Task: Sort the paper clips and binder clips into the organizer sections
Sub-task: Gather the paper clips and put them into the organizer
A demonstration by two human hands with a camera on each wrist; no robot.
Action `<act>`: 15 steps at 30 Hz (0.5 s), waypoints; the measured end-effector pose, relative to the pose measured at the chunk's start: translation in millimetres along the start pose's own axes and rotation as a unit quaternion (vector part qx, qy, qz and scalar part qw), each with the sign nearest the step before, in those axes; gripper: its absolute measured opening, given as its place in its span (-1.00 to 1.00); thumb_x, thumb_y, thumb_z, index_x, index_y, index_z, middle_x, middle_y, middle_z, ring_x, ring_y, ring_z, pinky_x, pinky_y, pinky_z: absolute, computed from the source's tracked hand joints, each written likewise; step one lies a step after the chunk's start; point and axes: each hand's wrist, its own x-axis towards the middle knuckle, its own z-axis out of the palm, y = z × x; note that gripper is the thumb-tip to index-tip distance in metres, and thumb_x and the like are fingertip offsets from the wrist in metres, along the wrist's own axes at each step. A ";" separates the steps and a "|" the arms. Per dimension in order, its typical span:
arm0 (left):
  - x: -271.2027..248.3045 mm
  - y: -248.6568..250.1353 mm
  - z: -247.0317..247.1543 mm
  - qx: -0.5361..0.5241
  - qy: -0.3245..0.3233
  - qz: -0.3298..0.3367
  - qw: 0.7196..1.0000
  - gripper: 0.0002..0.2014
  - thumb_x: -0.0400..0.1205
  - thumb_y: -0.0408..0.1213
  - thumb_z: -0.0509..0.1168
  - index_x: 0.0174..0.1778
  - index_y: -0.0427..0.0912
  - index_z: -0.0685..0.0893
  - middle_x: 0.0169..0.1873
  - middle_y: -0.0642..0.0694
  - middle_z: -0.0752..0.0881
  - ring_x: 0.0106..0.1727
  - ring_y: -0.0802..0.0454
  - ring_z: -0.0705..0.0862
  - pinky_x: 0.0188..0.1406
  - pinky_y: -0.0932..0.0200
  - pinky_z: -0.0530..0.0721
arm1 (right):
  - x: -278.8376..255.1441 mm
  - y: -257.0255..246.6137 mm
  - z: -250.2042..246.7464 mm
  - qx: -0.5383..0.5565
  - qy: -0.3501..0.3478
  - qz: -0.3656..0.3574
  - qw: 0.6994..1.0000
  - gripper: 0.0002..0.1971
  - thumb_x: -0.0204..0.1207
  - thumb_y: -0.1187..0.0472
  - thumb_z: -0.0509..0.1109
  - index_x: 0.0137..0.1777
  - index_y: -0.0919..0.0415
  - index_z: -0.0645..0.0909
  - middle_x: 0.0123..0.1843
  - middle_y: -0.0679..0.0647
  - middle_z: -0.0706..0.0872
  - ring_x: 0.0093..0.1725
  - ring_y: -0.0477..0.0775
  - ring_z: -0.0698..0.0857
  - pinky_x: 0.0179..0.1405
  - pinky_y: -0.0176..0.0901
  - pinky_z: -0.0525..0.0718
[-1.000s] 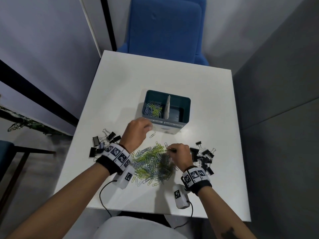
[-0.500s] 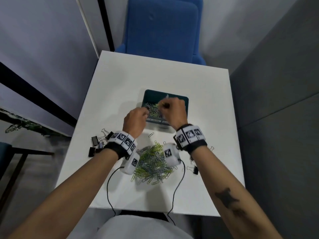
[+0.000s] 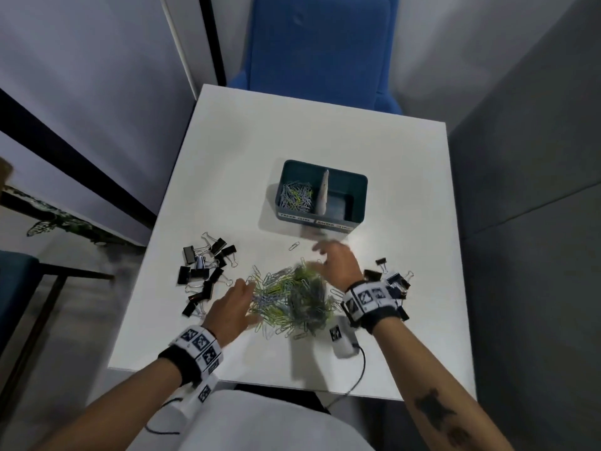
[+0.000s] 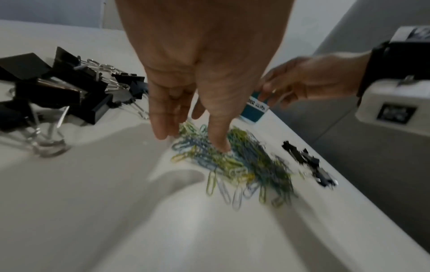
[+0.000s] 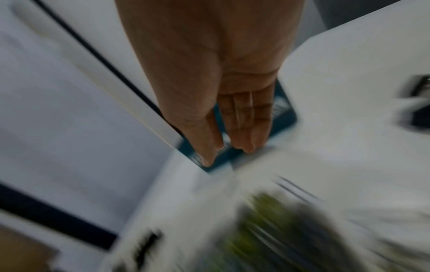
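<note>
The teal organizer (image 3: 357, 203) stands mid-table, its left section holding paper clips (image 3: 296, 196) and its right section showing none. A pile of coloured paper clips (image 3: 289, 299) lies near the front edge. My left hand (image 3: 245, 296) reaches into the pile's left side with straight fingers, and its fingertips (image 4: 222, 147) touch the clips (image 4: 235, 165). My right hand (image 3: 320, 257) hovers blurred over the pile's far right side, fingers straight (image 5: 246, 145), holding nothing. Black binder clips lie in a left group (image 3: 205, 271) and a right group (image 3: 395, 281).
One loose paper clip (image 3: 294, 246) lies between the pile and the organizer. A blue chair (image 3: 322, 50) stands behind the white table (image 3: 260, 141). Walls close in on the left and right. A cable hangs over the table's front edge (image 3: 361, 366).
Half a second ago both hands were at the organizer's left section. They have drawn back toward me to the pile, and both now hold nothing.
</note>
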 end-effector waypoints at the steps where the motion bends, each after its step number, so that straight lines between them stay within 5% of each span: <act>1: -2.6 -2.2 5.6 0.018 -0.020 -0.009 1.000 -0.17 0.57 0.08 0.36 0.62 -0.24 0.15 0.39 -0.22 0.36 0.28 -0.18 0.54 -0.06 -0.03 0.64 | -9.2 15.2 13.8 -0.023 -0.035 0.028 0.999 -0.53 0.43 0.04 0.56 0.30 0.15 0.59 0.28 0.16 0.60 0.10 0.15 0.68 0.18 0.03 0.70; 4: -3.0 -4.1 16.9 0.031 -0.029 -0.036 0.998 -0.02 0.54 0.16 0.35 0.65 -0.28 -0.03 0.47 -0.30 0.23 0.39 -0.25 0.43 0.05 -0.07 0.63 | -32.6 50.5 38.6 -0.030 -0.079 0.091 0.992 -0.28 0.28 -0.05 0.65 0.36 0.15 0.42 0.31 0.20 0.41 0.08 0.21 0.66 0.13 0.09 0.74; 8: 6.8 8.9 23.0 0.006 0.010 -0.026 1.000 -0.14 0.52 0.00 0.44 0.59 -0.26 0.13 0.32 -0.23 0.32 0.30 -0.21 0.48 0.00 -0.05 0.67 | -45.7 60.8 52.4 -0.040 -0.065 0.137 0.988 -0.15 0.13 -0.10 0.71 0.31 0.12 0.31 0.21 0.19 0.39 0.11 0.26 0.59 0.05 0.12 0.72; 15: 26.6 39.5 18.3 -0.033 0.021 0.038 0.998 -0.33 0.54 -0.24 0.46 0.50 -0.14 0.28 0.24 -0.15 0.39 0.09 -0.12 0.60 -0.06 0.02 0.70 | -38.0 35.3 73.5 0.049 -0.046 0.075 0.995 -0.36 0.19 0.21 0.69 0.21 0.08 0.43 0.17 0.12 0.45 0.11 0.25 0.64 0.07 0.01 0.73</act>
